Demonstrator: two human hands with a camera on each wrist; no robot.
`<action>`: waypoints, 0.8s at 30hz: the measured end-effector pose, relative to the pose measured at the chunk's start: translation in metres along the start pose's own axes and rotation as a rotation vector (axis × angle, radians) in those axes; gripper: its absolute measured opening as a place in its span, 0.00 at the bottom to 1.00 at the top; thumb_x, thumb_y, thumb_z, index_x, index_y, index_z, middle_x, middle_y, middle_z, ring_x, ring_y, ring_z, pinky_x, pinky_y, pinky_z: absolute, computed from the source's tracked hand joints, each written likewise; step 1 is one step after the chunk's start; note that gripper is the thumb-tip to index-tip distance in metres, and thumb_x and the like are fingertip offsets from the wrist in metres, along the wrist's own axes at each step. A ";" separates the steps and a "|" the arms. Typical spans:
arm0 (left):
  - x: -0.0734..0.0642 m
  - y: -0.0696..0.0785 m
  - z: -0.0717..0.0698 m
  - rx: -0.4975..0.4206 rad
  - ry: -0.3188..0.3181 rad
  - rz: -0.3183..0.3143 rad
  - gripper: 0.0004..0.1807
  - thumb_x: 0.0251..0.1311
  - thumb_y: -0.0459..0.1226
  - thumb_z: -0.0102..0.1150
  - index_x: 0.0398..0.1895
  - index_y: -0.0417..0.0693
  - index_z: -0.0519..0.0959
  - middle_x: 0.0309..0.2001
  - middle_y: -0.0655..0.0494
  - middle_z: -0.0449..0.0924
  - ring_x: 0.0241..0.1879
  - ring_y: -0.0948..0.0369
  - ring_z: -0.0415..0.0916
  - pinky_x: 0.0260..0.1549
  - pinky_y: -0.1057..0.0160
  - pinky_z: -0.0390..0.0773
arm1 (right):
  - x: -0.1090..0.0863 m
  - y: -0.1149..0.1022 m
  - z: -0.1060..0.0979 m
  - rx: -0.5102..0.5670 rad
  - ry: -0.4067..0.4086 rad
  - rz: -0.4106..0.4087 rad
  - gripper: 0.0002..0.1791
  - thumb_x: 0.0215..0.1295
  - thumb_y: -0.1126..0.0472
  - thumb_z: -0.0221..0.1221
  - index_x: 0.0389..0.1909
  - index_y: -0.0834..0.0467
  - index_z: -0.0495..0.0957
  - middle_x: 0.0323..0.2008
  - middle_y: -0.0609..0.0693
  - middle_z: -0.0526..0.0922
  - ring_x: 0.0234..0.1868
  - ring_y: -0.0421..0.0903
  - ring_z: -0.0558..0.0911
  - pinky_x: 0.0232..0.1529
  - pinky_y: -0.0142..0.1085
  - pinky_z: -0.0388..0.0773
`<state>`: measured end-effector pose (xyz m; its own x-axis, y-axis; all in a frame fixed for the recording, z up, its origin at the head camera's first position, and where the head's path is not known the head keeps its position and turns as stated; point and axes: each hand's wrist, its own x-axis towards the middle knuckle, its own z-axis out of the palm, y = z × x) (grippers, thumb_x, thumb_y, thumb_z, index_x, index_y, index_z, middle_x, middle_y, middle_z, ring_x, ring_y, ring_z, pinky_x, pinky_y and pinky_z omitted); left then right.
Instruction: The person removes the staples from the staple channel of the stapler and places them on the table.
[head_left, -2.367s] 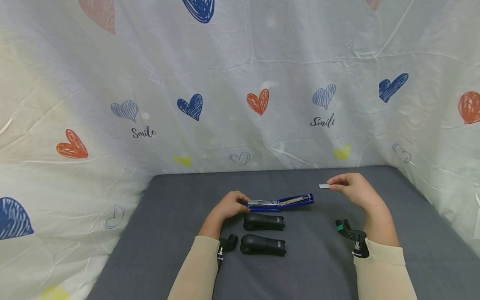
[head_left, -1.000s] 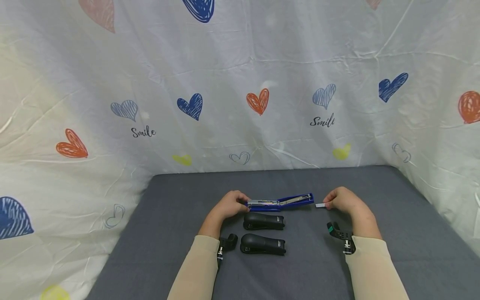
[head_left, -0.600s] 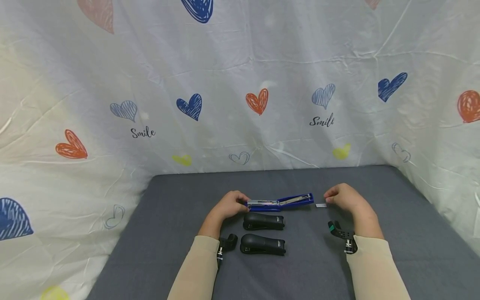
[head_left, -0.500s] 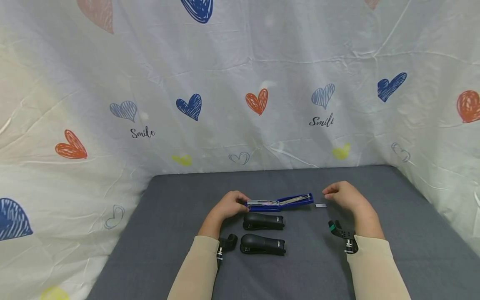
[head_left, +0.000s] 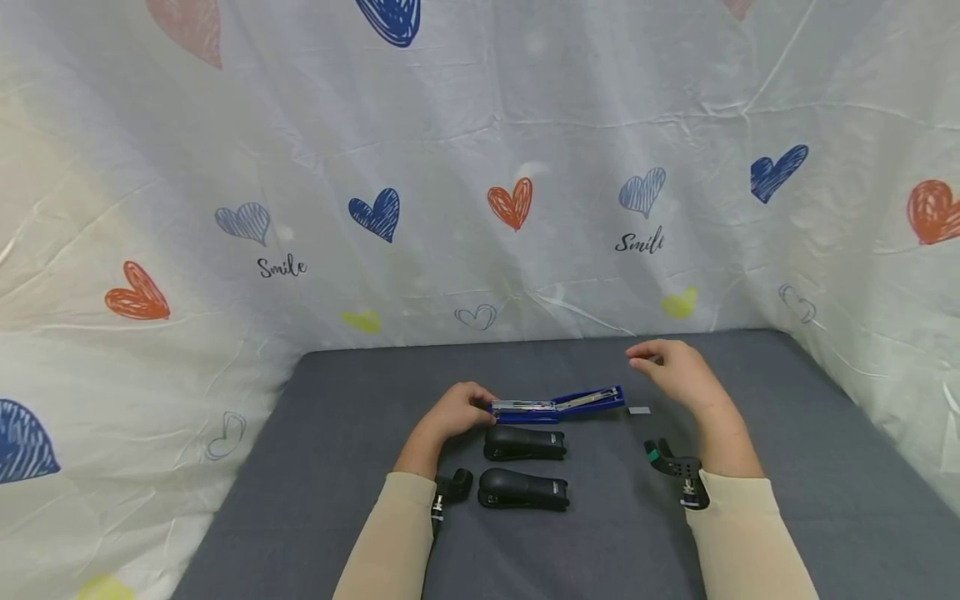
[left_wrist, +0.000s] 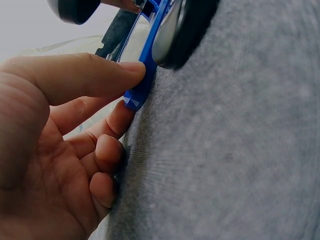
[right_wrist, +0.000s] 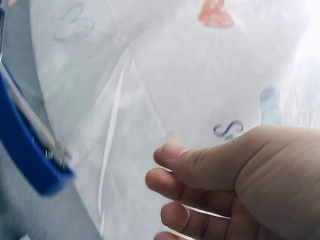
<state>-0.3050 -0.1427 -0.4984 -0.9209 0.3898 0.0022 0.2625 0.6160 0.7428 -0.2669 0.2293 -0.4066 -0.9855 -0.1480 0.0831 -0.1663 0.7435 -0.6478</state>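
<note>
A blue stapler (head_left: 528,417) lies folded wide apart on the grey cloth, its metal staple channel facing up. My left hand (head_left: 456,410) pinches its left end between thumb and fingers; the left wrist view shows the thumb (left_wrist: 131,70) on the blue edge. Just past the stapler's right end lies a small pale strip (head_left: 639,410), flat on the cloth. Above and behind that strip my right hand (head_left: 678,371) hangs with loosely bent fingers and nothing between them. In the right wrist view the stapler's blue arm (right_wrist: 30,145) is left of the hand.
Two black staplers, one (head_left: 525,443) close in front of the blue one and another (head_left: 523,490) nearer me, lie side by side on the cloth-covered table (head_left: 600,542). A white curtain (head_left: 450,275) printed with hearts hangs behind the table's far edge.
My right hand brought the pale strip down beside the stapler's right end, let go of it, then rose up and away to the back left. The left hand has kept its grip on the stapler.
</note>
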 end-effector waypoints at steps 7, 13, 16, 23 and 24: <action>-0.002 -0.002 -0.001 0.007 0.001 -0.011 0.14 0.55 0.32 0.73 0.46 0.44 0.89 0.46 0.54 0.82 0.47 0.56 0.77 0.49 0.52 0.77 | -0.001 -0.026 0.009 0.039 0.023 -0.063 0.18 0.79 0.56 0.57 0.61 0.60 0.81 0.56 0.61 0.82 0.52 0.58 0.80 0.50 0.56 0.75; -0.002 -0.001 -0.001 -0.007 -0.007 -0.004 0.13 0.54 0.31 0.72 0.44 0.43 0.89 0.45 0.54 0.83 0.47 0.55 0.77 0.48 0.52 0.77 | 0.005 -0.043 0.020 0.065 0.021 -0.097 0.18 0.78 0.56 0.57 0.62 0.59 0.81 0.59 0.60 0.80 0.57 0.60 0.79 0.54 0.58 0.74; -0.001 -0.001 -0.001 -0.005 -0.003 -0.003 0.13 0.54 0.31 0.72 0.44 0.43 0.89 0.45 0.54 0.83 0.47 0.55 0.77 0.48 0.52 0.77 | 0.008 -0.051 0.026 0.073 0.017 -0.117 0.18 0.78 0.56 0.57 0.63 0.59 0.81 0.60 0.59 0.80 0.58 0.60 0.78 0.55 0.58 0.74; 0.003 -0.001 0.000 -0.002 0.004 0.009 0.13 0.52 0.31 0.73 0.44 0.44 0.90 0.43 0.56 0.83 0.46 0.58 0.77 0.50 0.52 0.76 | 0.014 -0.064 0.044 0.065 0.033 -0.176 0.15 0.78 0.58 0.58 0.59 0.57 0.83 0.56 0.56 0.82 0.52 0.56 0.80 0.51 0.54 0.76; 0.002 -0.002 0.000 -0.002 0.004 0.008 0.13 0.53 0.31 0.73 0.44 0.44 0.90 0.43 0.55 0.84 0.46 0.57 0.77 0.50 0.52 0.76 | 0.015 -0.066 0.047 0.064 0.030 -0.180 0.15 0.77 0.58 0.58 0.59 0.57 0.83 0.55 0.55 0.82 0.52 0.55 0.81 0.50 0.53 0.77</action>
<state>-0.3076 -0.1429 -0.4993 -0.9201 0.3914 0.0108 0.2690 0.6120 0.7437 -0.2685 0.1471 -0.3981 -0.9407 -0.2547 0.2241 -0.3386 0.6635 -0.6672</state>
